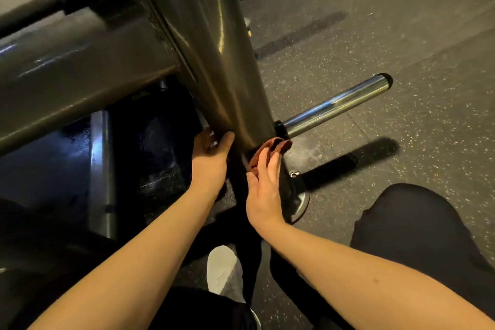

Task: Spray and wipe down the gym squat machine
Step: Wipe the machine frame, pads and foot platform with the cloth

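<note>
Head view: chrome peg (pixel 334 104) flanks cloth (pixel 270 148) on upright (pixel 214 61)

No writing, label, brand mark, number or sign can be read on the squat machine (pixel 203 61) or on anything else in view.

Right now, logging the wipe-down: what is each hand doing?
Left hand: grips the upright post at its edge.
Right hand: open, straight fingers pressing the cloth against it.
</note>
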`<state>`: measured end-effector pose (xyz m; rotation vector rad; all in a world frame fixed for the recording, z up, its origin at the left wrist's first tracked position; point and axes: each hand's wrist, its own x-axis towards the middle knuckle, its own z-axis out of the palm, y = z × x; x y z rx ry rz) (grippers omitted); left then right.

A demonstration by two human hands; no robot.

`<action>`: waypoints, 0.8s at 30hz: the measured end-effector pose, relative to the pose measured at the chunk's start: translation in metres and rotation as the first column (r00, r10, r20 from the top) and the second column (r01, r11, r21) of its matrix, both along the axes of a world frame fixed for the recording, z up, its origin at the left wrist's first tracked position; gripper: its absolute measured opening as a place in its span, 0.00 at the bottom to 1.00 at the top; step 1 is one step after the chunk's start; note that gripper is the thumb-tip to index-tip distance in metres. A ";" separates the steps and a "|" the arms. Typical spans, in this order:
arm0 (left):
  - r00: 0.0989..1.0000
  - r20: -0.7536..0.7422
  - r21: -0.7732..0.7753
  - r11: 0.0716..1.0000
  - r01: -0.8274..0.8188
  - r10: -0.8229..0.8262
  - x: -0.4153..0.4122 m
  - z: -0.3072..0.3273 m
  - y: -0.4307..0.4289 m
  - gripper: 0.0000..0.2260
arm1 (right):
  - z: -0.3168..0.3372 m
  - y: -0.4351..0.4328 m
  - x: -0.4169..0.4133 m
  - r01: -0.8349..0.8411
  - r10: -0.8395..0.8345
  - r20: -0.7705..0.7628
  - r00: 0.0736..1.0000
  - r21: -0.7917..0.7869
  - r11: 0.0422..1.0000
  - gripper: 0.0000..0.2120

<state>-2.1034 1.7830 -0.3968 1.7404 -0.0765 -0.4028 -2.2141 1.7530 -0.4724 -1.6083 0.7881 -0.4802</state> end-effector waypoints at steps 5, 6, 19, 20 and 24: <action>0.999 -0.041 -0.071 0.997 0.000 -0.003 -0.006 0.001 0.000 0.22 | -0.064 -0.013 -0.002 0.243 -0.171 -0.263 0.949 0.271 0.931 0.29; 0.999 -0.042 -0.074 0.997 0.000 -0.003 -0.007 0.001 0.000 0.23 | -0.071 -0.021 -0.004 0.261 -0.153 -0.330 0.931 0.313 0.913 0.28; 0.999 -0.035 -0.073 0.997 -0.014 0.012 -0.008 -0.001 -0.003 0.19 | -0.041 -0.025 0.009 0.346 -0.332 -0.101 0.938 0.351 0.870 0.25; 0.999 -0.031 -0.064 0.998 -0.010 0.008 -0.006 -0.002 -0.002 0.18 | -0.053 -0.034 0.009 0.360 -0.331 -0.142 0.933 0.393 0.846 0.25; 1.000 -0.019 -0.037 0.999 0.006 -0.007 -0.001 -0.005 0.000 0.16 | -0.112 -0.071 0.007 0.417 -0.292 -0.300 0.908 0.604 0.679 0.19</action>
